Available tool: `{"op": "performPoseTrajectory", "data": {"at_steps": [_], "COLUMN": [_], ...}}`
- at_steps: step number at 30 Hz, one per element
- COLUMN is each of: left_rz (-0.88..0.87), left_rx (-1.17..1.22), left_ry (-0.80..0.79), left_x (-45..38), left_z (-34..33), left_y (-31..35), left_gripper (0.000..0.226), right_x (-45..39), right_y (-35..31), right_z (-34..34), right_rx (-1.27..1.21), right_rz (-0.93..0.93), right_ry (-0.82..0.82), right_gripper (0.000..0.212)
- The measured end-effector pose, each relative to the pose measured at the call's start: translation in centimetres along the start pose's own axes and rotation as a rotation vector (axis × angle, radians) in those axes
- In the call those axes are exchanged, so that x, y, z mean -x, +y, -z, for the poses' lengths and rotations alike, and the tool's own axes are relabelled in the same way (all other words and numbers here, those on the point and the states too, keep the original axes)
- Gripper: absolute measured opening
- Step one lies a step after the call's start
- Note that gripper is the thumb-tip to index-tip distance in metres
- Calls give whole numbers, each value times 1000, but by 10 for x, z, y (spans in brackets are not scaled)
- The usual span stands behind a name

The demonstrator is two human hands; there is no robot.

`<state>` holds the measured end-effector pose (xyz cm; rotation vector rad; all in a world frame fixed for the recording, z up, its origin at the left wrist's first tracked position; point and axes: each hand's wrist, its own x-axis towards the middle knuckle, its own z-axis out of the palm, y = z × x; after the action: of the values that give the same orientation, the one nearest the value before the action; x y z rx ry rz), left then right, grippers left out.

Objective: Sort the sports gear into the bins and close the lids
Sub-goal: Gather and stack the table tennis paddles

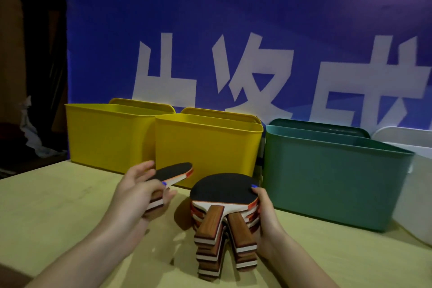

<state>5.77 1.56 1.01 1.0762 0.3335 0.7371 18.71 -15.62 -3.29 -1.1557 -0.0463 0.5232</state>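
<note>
Item one: your left hand (138,190) grips a single paddle (174,172) by its handle, yellow bin (208,147) just beyond; lift over the rim, lower flat. Item two: your right hand (265,213) clasps the paddle stack (222,196) on the worktop (58,206); steady it.

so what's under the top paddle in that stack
More table tennis paddles, red and white edges showing, handles fanned toward the camera on the table. The top paddle covers their faces, so an exact count isn't clear. The right hand grips the stack's side.
</note>
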Motion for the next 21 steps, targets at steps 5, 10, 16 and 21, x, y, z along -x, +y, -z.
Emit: {"op": "performPoseTrajectory", "data": {"at_steps": [5, 10, 16, 21], "left_rz": [-13, 35, 34, 163], "left_rx": [-27, -89, -188, -385], "left_ry": [-208, -303, -341, -495], "left_x": [24, 41, 46, 28], "left_z": [-49, -81, -101, -81], "left_y": [-13, -31, -35, -14], "left_gripper": [43, 36, 29, 21], "right_x": [3, 1, 1, 4], "right_y": [2, 2, 1, 0], "right_z": [-1, 2, 0, 1], "right_rx": [-25, -140, -103, -95], "right_rz": [32, 51, 83, 27], "right_ry": [-7, -87, -44, -56], "right_gripper": [56, 56, 50, 61]}}
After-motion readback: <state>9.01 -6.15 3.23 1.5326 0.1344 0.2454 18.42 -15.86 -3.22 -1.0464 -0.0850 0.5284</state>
